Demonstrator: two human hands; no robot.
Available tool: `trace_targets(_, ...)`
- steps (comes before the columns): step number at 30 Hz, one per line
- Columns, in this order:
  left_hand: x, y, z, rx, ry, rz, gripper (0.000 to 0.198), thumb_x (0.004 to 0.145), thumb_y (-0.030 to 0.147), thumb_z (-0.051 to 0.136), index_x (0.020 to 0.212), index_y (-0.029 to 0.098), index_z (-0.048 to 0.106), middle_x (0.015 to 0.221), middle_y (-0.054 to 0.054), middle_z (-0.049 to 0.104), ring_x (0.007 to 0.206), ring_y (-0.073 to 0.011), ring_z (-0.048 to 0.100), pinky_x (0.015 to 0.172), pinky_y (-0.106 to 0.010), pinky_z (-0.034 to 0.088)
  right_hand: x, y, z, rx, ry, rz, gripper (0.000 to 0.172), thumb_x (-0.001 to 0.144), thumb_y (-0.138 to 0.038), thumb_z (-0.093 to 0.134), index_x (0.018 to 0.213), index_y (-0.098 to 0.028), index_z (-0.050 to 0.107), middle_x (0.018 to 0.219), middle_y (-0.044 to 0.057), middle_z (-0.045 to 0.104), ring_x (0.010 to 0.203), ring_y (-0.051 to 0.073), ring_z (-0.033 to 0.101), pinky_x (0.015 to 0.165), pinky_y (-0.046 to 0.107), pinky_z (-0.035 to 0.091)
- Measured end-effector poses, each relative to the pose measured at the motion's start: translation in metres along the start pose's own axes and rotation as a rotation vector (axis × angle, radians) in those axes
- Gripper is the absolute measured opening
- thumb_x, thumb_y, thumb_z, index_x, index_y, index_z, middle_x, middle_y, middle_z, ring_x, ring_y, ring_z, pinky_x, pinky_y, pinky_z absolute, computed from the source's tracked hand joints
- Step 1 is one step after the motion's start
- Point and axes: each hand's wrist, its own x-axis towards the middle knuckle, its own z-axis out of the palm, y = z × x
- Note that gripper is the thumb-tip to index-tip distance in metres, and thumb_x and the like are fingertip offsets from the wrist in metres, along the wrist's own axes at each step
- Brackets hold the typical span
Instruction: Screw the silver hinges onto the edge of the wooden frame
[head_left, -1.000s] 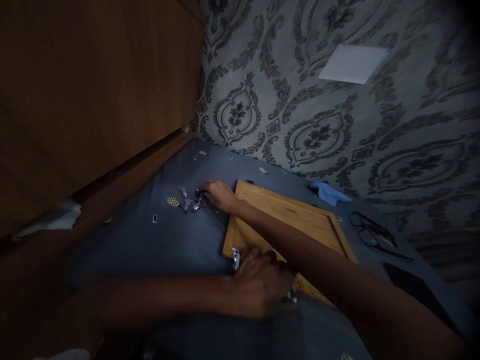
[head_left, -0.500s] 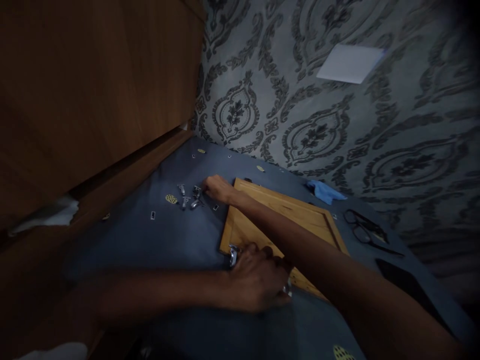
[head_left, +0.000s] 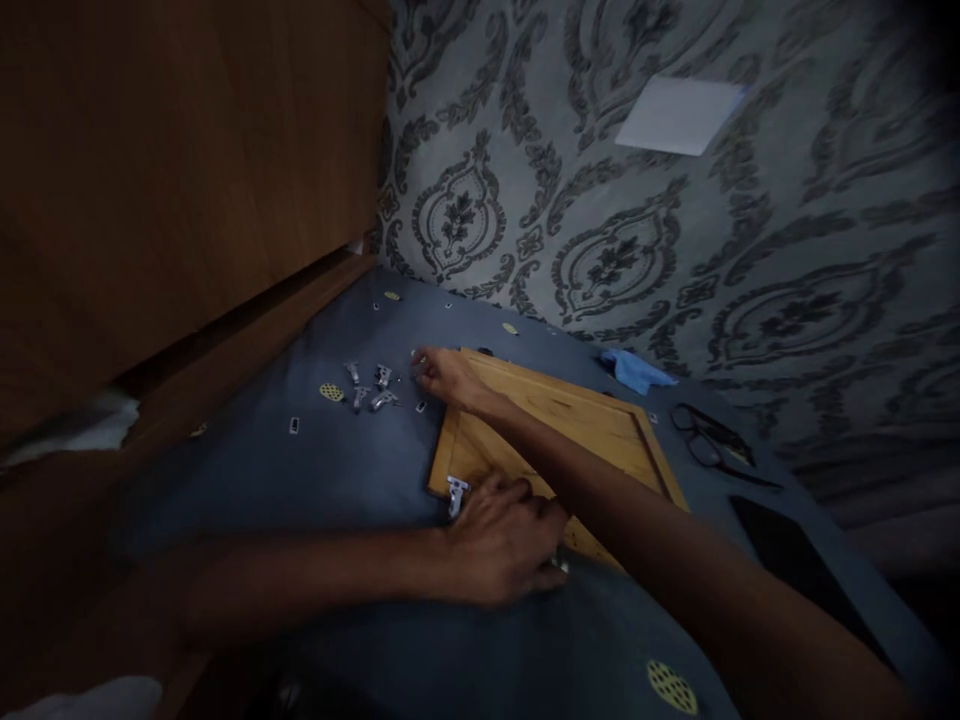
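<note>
A wooden panel with a raised frame point(head_left: 660, 455) lies on the blue patterned cloth. At its near left corner sits a metal hinge point(head_left: 456, 495). My left hand point(head_left: 506, 540) is curled over the panel's near edge, its fingers round another shiny metal piece point(head_left: 559, 565) that is mostly hidden. My right arm reaches across the panel. Beyond the panel's far left corner, my right hand point(head_left: 448, 378) is low over the cloth, thumb and fingers a little apart; a tiny bright spot shows at its fingertips. Several loose metal hinges point(head_left: 382, 400) lie left of it.
Right of the panel are a blue cloth point(head_left: 637, 371), eyeglasses point(head_left: 705, 448) and a dark flat object point(head_left: 806, 570). A wooden cabinet point(head_left: 187, 160) rises at the left. Patterned wall covering point(head_left: 457, 215) with a white sheet point(head_left: 681, 115) stands behind.
My right hand has loosened from a closed shape, and its thumb and fingers now show apart. My left hand stays at the panel's near edge. The whole view has shifted slightly.
</note>
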Motion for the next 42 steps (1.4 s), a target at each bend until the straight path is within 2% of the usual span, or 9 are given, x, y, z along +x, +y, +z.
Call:
trace_targets(3,-0.001,0.001,-0.005,-0.007,-0.011,-0.009,0.043,0.097,0.047,0.070,0.122,0.013,0.059,0.114,-0.010,0.076,0.113,-0.0273,0.067,0.098,-0.040,0.049,-0.020,0.011,-0.008,0.177,0.071,-0.003,0.035,0.099,-0.039,0.067,0.125,-0.017,0.065,0.123,0.009,0.069,0.104,0.021,0.070,0.088,0.042,0.062)
trace_targets(5,-0.003,0.002,-0.007,-0.019,-0.021,-0.020,0.043,0.097,0.046,0.071,0.121,0.013,0.058,0.114,-0.010,0.075,0.113,-0.0278,0.068,0.098,-0.040,0.049,-0.048,0.016,-0.015,0.300,0.155,0.010,0.023,0.098,-0.034,0.067,0.112,-0.015,0.067,0.103,0.005,0.071,0.088,0.017,0.070,0.079,0.035,0.062)
trace_targets(8,-0.005,0.003,-0.005,-0.051,-0.015,-0.030,0.036,0.099,0.038,0.067,0.124,0.014,0.056,0.121,-0.013,0.072,0.121,-0.0307,0.064,0.102,-0.044,0.047,-0.108,0.021,-0.027,0.460,0.303,0.066,0.010,0.095,-0.025,0.065,0.101,-0.017,0.065,0.083,-0.001,0.066,0.069,0.011,0.064,0.068,0.027,0.057)
trace_targets(13,-0.004,0.001,0.004,-0.100,0.005,-0.036,0.039,0.097,0.031,0.069,0.127,0.012,0.051,0.122,-0.016,0.069,0.125,-0.0344,0.062,0.104,-0.048,0.045,-0.211,0.020,-0.034,0.659,0.532,0.192,0.024,0.084,-0.038,0.078,0.093,-0.021,0.063,0.080,-0.003,0.063,0.062,0.009,0.059,0.060,0.024,0.053)
trace_targets(15,-0.004,0.001,0.007,-0.093,0.034,-0.037,0.040,0.096,0.031,0.071,0.126,0.013,0.051,0.122,-0.015,0.070,0.123,-0.0332,0.063,0.103,-0.047,0.047,-0.239,0.020,-0.030,0.769,0.523,0.263,0.033,0.078,-0.043,0.085,0.088,-0.021,0.063,0.079,-0.003,0.063,0.061,0.009,0.058,0.058,0.025,0.053)
trace_targets(18,-0.004,0.001,0.010,-0.076,0.088,-0.045,0.041,0.094,0.030,0.072,0.125,0.015,0.050,0.119,-0.012,0.072,0.117,-0.0310,0.066,0.098,-0.044,0.049,-0.265,0.023,-0.022,0.877,0.412,0.357,0.041,0.073,-0.049,0.089,0.086,-0.020,0.062,0.078,-0.002,0.063,0.063,0.010,0.059,0.059,0.025,0.054)
trace_targets(27,-0.003,-0.001,0.016,-0.041,0.155,-0.019,0.049,0.090,0.030,0.076,0.126,0.014,0.046,0.114,-0.011,0.075,0.112,-0.0303,0.069,0.094,-0.043,0.052,-0.269,0.027,-0.016,0.967,0.244,0.445,0.044,0.071,-0.049,0.091,0.086,-0.019,0.063,0.079,-0.001,0.065,0.067,0.010,0.061,0.062,0.025,0.053)
trace_targets(35,-0.003,-0.001,0.018,-0.003,0.254,0.044,0.037,0.089,0.023,0.074,0.116,0.016,0.049,0.102,-0.008,0.074,0.098,-0.0276,0.070,0.085,-0.039,0.053,-0.263,0.028,-0.018,0.977,0.130,0.500,0.034,0.074,-0.038,0.090,0.087,-0.019,0.065,0.080,-0.001,0.066,0.070,0.010,0.061,0.063,0.023,0.051)
trace_targets(42,-0.002,0.000,0.016,-0.032,0.249,0.047,0.031,0.093,0.021,0.069,0.116,0.017,0.050,0.101,-0.007,0.074,0.096,-0.0249,0.071,0.086,-0.038,0.053,-0.260,0.031,-0.021,0.969,0.090,0.562,0.031,0.073,-0.037,0.091,0.084,-0.021,0.067,0.076,-0.001,0.065,0.066,0.010,0.059,0.059,0.023,0.051)
